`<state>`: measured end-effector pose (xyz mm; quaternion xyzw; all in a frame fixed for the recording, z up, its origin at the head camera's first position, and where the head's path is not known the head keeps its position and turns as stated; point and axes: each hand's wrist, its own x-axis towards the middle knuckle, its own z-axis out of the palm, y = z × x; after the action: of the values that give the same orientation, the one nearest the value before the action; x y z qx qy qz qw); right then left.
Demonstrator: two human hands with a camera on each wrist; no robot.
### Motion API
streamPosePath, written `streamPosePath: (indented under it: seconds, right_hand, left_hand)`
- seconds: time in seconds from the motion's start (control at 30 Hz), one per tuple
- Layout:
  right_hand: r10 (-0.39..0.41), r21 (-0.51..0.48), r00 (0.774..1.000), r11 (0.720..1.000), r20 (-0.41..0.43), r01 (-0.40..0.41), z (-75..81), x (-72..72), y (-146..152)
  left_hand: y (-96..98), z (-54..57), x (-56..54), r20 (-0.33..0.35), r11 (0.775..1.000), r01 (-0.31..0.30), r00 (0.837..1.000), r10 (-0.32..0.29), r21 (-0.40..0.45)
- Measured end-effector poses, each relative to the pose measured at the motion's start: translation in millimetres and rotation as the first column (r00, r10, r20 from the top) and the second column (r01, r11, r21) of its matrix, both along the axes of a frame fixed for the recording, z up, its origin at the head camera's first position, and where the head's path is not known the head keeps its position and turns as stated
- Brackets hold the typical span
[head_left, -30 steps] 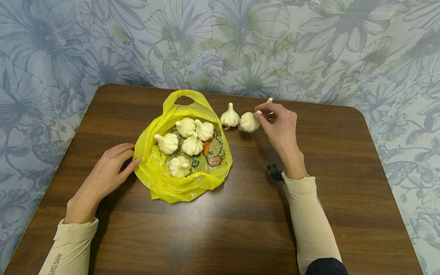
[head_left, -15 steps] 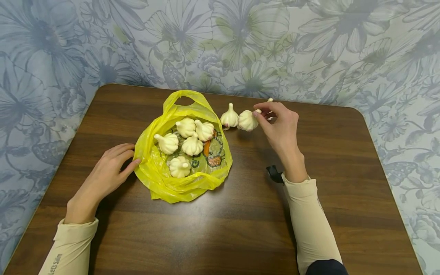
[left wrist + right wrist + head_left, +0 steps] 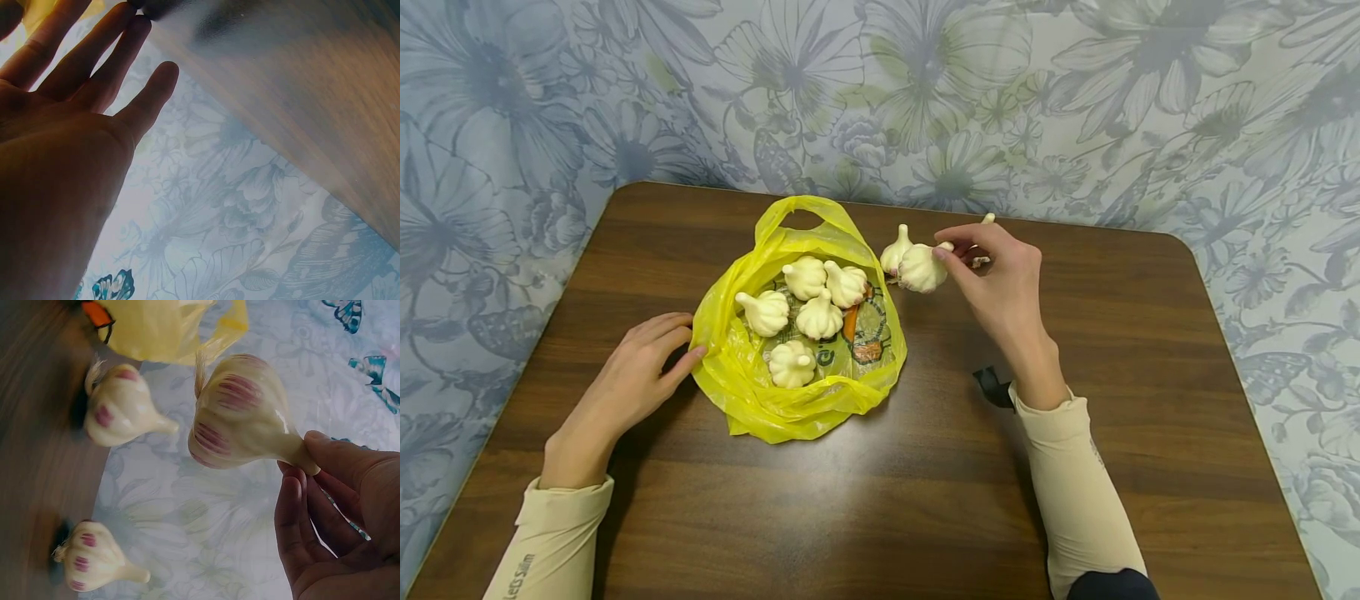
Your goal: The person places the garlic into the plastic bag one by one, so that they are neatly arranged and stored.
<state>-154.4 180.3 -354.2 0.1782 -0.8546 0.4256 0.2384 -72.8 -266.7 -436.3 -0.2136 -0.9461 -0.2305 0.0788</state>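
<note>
My right hand (image 3: 996,283) pinches a garlic bulb (image 3: 922,268) by its stem between thumb and fingers. In the right wrist view this bulb (image 3: 240,412) shows purple streaks and a tuft of roots. It partly covers a second garlic bulb (image 3: 895,247) on the table beside the bag. A third one (image 3: 94,556) stands farther from the bag; in the head view my right hand hides most of it. At the left, my left hand (image 3: 632,383) touches the side of the open yellow plastic bag (image 3: 718,367), its fingers extended in the left wrist view. Several garlic bulbs (image 3: 820,315) lie inside the bag.
All this is on a brown wooden table (image 3: 880,517) with rounded far corners. A flower-patterned wall (image 3: 955,100) rises right behind its far edge. A small black object (image 3: 992,387) juts out by the right wrist.
The right hand has shifted left toward the bag with the garlic bulb, which now overlaps the bulb beside the bag. The left hand has stayed in place.
</note>
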Motion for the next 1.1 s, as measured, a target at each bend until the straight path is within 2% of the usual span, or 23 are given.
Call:
streamPosePath:
  seconds: [0.6, 0.83, 1.1]
  right_hand:
    - [0.105, 0.002, 0.994, 0.994, -0.033, -0.105, 5.0, 13.1, -18]
    - [0.219, 0.027, 0.975, 0.976, -0.035, -0.218, 1.8, 19.0, -33]
    - [0.294, 0.029, 0.955, 0.956, -0.032, -0.293, -4.0, 22.7, -46]
  left_hand:
    - [-1.7, -1.6, -1.3, -0.012, 1.0, 0.015, 1.0, -0.015, 0.005]
    - [-1.9, -1.2, -0.6, -0.007, 1.0, 0.01, 1.0, -0.01, 0.0]
    - [-1.7, -0.5, -0.8, -0.006, 1.0, 0.012, 1.0, -0.012, -0.004]
